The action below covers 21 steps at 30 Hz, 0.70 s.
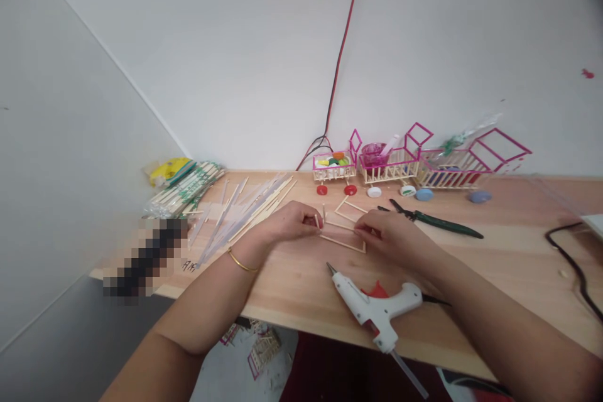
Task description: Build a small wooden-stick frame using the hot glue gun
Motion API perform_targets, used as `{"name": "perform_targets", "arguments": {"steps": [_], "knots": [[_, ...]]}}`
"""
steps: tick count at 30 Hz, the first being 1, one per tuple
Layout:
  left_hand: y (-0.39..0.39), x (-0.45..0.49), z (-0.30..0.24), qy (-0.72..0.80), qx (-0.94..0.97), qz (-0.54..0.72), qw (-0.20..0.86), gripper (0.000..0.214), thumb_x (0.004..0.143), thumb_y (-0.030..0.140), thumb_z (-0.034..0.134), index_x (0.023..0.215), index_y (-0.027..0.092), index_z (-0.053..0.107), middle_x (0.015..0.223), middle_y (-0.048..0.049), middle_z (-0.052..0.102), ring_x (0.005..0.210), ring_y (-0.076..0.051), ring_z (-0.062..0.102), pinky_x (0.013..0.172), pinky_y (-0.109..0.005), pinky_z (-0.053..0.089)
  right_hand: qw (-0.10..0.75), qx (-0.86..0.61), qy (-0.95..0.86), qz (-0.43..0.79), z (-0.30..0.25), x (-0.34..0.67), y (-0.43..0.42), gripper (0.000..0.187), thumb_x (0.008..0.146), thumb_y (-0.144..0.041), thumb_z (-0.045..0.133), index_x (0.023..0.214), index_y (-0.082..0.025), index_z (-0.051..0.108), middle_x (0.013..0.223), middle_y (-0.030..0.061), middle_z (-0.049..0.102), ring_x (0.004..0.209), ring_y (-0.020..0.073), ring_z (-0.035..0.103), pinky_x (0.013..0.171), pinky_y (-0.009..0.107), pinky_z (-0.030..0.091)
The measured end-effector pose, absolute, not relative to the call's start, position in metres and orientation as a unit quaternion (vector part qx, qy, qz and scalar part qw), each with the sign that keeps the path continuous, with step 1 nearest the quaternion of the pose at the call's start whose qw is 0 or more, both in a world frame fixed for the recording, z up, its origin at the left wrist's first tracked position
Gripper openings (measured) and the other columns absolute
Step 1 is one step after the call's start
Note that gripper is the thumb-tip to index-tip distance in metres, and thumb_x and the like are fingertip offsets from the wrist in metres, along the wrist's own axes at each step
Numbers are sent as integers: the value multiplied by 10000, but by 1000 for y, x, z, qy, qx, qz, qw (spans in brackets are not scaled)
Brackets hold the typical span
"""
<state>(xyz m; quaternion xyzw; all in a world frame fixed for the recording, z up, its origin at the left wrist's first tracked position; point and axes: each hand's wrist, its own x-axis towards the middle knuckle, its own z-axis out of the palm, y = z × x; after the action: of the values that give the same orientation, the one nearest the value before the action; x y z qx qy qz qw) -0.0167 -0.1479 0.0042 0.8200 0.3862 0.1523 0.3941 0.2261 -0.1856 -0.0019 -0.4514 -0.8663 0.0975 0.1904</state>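
Observation:
A small frame of thin wooden sticks [343, 233] lies on the wooden table [301, 276] between my hands. My left hand [292, 221] pinches the frame's left end, fingers closed on a short upright stick. My right hand [391, 233] presses closed fingers on the frame's right end. A white hot glue gun [377, 308] rests on the table just in front of the frame, nozzle pointing up-left toward it. A second bare stick rectangle [349, 207] lies just behind the frame.
Loose sticks and clear glue rods [240, 210] spread at the left, with packs of sticks [186, 188] behind. Pink stick carts [391, 166] line the wall. Green-handled pliers [436, 220] lie at the right. A black cable [572, 264] runs along the right edge.

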Motion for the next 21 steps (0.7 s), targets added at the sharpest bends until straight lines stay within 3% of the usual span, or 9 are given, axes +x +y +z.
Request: {"name": "perform_targets", "arguments": {"steps": [21], "knots": [[-149, -15, 6, 382, 851, 143, 330, 176, 700, 222, 573, 822, 121, 649, 622, 15, 554, 561, -66, 466, 501, -153, 327, 213, -469, -852, 95, -3, 230, -182, 168, 815, -231, 469, 780, -188, 627, 760, 42, 626, 681, 151, 544, 609, 254, 375]]}}
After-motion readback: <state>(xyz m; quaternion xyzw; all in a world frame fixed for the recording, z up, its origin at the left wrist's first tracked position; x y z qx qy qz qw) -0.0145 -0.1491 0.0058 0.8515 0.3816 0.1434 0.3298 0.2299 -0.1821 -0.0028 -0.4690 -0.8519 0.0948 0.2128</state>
